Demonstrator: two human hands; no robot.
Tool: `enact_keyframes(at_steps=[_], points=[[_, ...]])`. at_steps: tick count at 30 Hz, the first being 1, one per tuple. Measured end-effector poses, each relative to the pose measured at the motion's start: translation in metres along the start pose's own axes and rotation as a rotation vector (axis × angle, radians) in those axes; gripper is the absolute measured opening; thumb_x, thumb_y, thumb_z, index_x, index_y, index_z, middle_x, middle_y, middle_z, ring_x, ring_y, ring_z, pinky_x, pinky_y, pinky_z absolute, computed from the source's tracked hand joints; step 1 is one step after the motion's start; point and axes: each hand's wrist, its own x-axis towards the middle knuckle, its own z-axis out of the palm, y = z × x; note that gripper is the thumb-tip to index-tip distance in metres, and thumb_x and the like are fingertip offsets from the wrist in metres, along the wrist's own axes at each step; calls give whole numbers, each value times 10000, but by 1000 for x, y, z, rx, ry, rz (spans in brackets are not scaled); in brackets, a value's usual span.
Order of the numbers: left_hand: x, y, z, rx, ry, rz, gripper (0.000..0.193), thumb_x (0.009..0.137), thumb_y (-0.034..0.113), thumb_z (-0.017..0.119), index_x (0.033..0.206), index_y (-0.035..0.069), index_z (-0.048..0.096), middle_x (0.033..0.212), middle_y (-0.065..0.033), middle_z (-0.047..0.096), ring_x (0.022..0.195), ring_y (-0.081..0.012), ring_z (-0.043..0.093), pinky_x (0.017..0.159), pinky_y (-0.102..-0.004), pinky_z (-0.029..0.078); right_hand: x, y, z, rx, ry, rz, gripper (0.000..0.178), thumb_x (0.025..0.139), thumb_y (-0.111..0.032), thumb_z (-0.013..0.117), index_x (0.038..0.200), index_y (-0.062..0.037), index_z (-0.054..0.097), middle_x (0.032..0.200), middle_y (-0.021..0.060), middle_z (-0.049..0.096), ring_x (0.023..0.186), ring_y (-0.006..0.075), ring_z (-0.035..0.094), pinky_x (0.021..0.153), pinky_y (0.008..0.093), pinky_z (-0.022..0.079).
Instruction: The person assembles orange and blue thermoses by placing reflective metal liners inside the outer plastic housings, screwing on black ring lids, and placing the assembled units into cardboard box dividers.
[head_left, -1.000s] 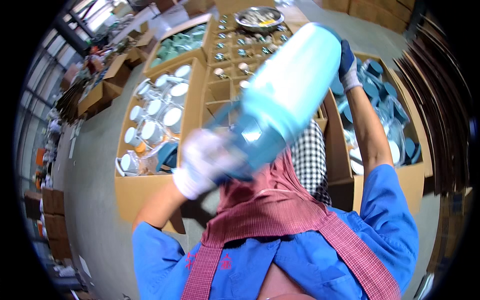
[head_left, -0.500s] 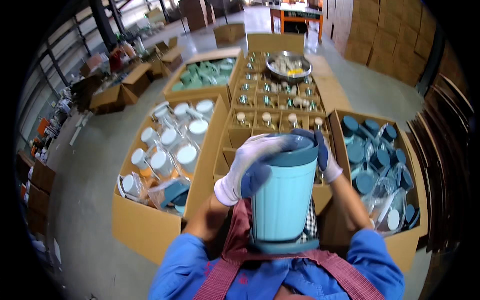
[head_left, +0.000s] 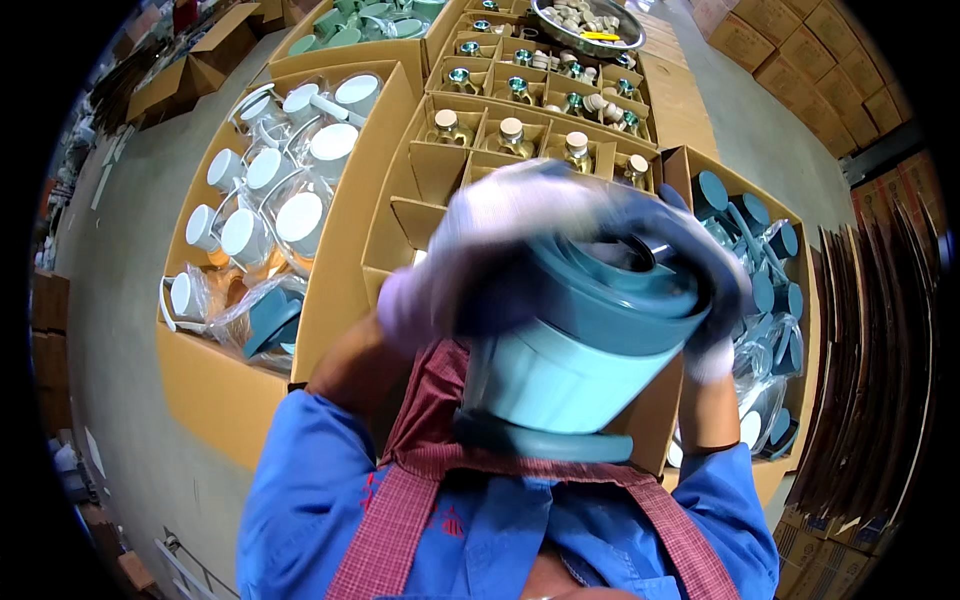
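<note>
A light-blue ribbed jug (head_left: 575, 375) with a dark teal collar and base leans against my apron, its round top opening tilted toward me. Around the right side of the collar (head_left: 625, 310) curls my right hand (head_left: 705, 270) in a white and blue glove, closed on it. My left hand (head_left: 490, 230), gloved alike and smeared by motion, grips the collar from the left and reaches over its far side. Some of its fingers are hidden. Just beyond the hands, cork-topped golden glass bottles (head_left: 511, 140) stand in a divided carton (head_left: 432, 180).
On the left, a carton (head_left: 345, 225) holds white-lidded parts and clear plastic wrap. Another carton (head_left: 812, 330) with teal parts stands at right, beside upright cardboard sheets (head_left: 870, 370). A metal bowl (head_left: 635, 40) of corks sits at the far end.
The view has tipped downward and nearer. The jug has tilted, its opening turned more toward me. My left hand has shifted over the collar, while my right hand stays on its right side.
</note>
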Motion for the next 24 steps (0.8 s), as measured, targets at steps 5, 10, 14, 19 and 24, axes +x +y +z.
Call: enact_keyframes(at_steps=[5,10,14,19,24], points=[[-7,-8,0,18,31,104,453,831,267,605,1234,65,569,1193,-143,601,1097,-297,601,963,-438,465,3,-22,7,-288,164,46,345,872,-140,616,1161,47,629,1143,153,664,1102,281,619,1033,424,424],[-2,-12,12,10,-21,135,456,786,275,654,1204,102,600,1186,-135,609,1112,-320,594,953,-462,471,7,32,18,-228,178,164,450,787,-97,693,1214,22,614,1200,146,649,1170,251,581,1082,402,380],[-4,-24,-4,-131,63,54,459,763,264,667,1197,124,614,1202,-122,608,1138,-327,582,959,-490,466,5,42,-6,-262,-194,-76,413,861,-178,664,1192,63,608,1252,197,598,1238,295,529,1070,427,393],[16,-48,4,-48,-26,37,296,849,247,619,1090,77,631,1038,-125,642,1000,-271,630,886,-428,506,1,65,20,342,254,18,756,898,-604,458,1263,54,539,1269,190,557,1189,304,528,1032,409,396],[55,-223,-68,-454,439,-406,220,934,230,572,983,30,649,875,-129,676,861,-215,677,813,-366,545,39,174,12,595,547,145,181,954,-162,562,1068,-21,568,989,91,628,911,212,602,804,296,478]])
